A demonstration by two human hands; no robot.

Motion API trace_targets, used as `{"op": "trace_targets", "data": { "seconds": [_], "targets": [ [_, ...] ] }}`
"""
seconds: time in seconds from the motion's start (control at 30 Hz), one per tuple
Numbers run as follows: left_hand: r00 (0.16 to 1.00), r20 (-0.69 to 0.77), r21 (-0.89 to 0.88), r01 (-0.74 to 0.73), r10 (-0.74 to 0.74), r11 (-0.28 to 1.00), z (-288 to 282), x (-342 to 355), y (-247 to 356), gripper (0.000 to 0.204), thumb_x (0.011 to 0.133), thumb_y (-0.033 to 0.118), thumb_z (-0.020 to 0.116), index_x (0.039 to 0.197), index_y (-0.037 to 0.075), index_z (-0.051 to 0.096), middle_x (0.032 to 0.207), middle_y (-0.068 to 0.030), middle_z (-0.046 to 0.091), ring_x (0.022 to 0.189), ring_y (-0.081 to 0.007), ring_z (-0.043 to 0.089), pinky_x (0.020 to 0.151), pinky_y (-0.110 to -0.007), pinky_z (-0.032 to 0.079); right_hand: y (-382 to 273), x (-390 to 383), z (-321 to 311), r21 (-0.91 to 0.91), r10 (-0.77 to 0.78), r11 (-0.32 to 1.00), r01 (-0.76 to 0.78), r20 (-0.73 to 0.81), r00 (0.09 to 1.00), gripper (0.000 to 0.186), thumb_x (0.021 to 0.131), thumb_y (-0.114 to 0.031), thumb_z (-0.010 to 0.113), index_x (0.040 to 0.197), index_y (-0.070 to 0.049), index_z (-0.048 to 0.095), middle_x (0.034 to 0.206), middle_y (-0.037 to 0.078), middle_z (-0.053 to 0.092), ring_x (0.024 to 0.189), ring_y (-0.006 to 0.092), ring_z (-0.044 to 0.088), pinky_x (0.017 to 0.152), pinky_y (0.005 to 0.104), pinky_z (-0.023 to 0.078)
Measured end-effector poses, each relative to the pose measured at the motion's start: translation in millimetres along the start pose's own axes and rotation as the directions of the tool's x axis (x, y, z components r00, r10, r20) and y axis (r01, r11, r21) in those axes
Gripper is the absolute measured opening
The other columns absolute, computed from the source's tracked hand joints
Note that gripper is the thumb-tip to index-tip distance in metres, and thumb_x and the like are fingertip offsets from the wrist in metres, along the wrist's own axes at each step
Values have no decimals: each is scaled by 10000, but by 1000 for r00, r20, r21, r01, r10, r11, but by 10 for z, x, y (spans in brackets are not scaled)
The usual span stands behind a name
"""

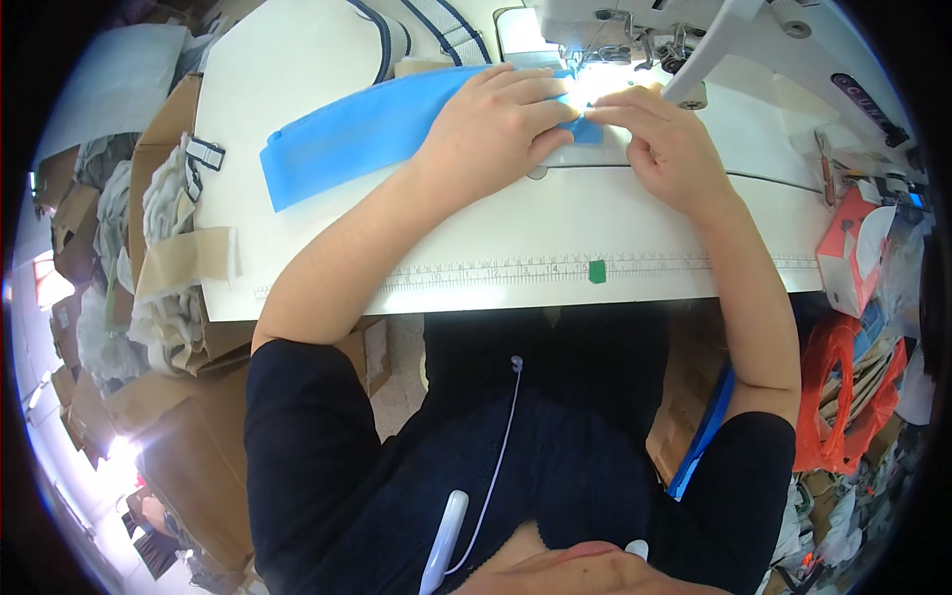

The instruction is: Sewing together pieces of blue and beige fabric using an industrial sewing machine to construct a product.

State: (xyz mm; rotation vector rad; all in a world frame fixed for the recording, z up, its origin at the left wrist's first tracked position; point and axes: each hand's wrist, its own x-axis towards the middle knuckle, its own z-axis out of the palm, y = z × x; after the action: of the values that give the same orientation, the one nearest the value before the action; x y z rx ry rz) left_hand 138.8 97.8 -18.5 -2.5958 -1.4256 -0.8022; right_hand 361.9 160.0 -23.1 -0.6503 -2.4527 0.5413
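A folded strip of blue fabric (pixel 347 139) runs across the white sewing table to the needle area of a sewing machine (pixel 625 35). My left hand (pixel 501 119) lies on the strip's right part, fingers stretched and pressing it down, so it is open. From the other side, my right hand (pixel 664 144) reaches the fabric's right end with its index finger extended and its other fingers curled in. Bright lamp glare washes out those fingertips and the cloth beneath the needle.
A printed ruler (pixel 466 270) with a green marker runs along the table's front edge. Striped straps (pixel 451 32) lie at the back. Cardboard boxes (pixel 164 129) with cloth stand left. A red-and-white box (pixel 848 253) and a red plastic bag (pixel 828 397) are at right.
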Motion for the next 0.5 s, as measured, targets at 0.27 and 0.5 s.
{"op": "trace_targets", "data": {
  "seconds": [0.27,0.5],
  "targets": [
    [1000,-21,-40,18,-19,999,15,7,15,123,828,181,692,917,103,724,1083,-54,679,1113,-243,603,989,-408,450,18,-15,58,-124,-104,987,103,-3,995,307,726,86,572,923,-107,708,1036,-51,639,847,175,588,773,330,419],
    [994,-104,-7,-33,32,999,5,52,6,123,786,101,709,906,74,725,1057,-60,682,1067,-253,615,919,-381,485,-30,-10,11,-191,-117,974,122,35,992,303,727,78,581,918,-112,721,1027,-56,636,877,172,590,782,335,435]
  ]
}}
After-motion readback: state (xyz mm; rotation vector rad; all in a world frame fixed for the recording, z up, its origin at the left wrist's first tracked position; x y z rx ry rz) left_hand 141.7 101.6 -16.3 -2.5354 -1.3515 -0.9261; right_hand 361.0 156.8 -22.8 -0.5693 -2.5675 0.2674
